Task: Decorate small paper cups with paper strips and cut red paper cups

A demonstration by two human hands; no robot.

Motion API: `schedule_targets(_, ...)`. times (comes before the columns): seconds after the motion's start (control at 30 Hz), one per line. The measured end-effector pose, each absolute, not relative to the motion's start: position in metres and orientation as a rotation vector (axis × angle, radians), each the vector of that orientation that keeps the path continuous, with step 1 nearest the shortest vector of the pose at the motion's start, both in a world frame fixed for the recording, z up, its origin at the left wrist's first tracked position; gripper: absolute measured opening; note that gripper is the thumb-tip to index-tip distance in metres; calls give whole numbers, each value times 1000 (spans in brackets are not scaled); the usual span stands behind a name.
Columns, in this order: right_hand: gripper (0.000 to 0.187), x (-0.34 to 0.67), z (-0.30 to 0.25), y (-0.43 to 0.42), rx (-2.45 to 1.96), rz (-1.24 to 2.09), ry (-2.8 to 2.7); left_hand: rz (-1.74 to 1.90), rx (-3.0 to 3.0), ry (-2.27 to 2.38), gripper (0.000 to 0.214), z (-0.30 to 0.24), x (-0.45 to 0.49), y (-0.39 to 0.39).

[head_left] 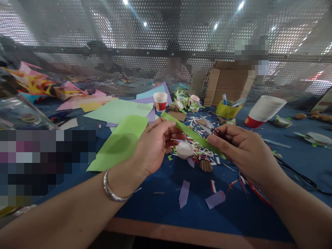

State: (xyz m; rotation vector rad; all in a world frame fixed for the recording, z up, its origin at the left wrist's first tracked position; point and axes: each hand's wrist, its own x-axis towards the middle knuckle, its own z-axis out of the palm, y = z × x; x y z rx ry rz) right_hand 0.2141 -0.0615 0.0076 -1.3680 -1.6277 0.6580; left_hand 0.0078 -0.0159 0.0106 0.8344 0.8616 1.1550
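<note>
A narrow green paper strip (193, 136) stretches at a slant between my hands, above the table. My left hand (155, 143) pinches its upper left end between thumb and fingers. Wrapped in my right hand (243, 148) are scissors (207, 126), their blades pointing left behind the strip. The right thumb lies by the strip's lower end; whether it grips the paper too I cannot tell. Below the strip sits a small white paper cup base (185, 149). A larger green sheet (121, 141) lies beside my left hand.
Paper scraps (207, 152) litter the blue table (155, 207). Behind are a paper cup (160, 101), a yellow holder (228, 109) with pens and a cardboard box (225, 83). Stacked cups (266, 110) tilt at right. Coloured sheets (119, 110) spread at back left. Purple pieces (184, 193) lie in front.
</note>
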Motion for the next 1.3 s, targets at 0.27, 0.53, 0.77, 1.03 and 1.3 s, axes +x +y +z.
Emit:
schedule_targets(0.27,39,211,3,-63,-1257,998,-1474,1169,963,816,14,8,9,-21)
schedule_targets(0.53,34,206,-1,-63,-1197,1240,-1420,1148,953,777,14,8,14,-26)
schedule_targets(0.77,33,201,-2,-64,-1212,1286,-1388,1075,1050,805,12,0,17,-27)
schedule_targets(1.03,35,202,-5,-64,-1227,1368,-1359,1140,985,833,12,3,15,-24)
schedule_targets(1.3,40,200,2,-64,-1280,1150,-1468,988,942,781,6,0,16,-28)
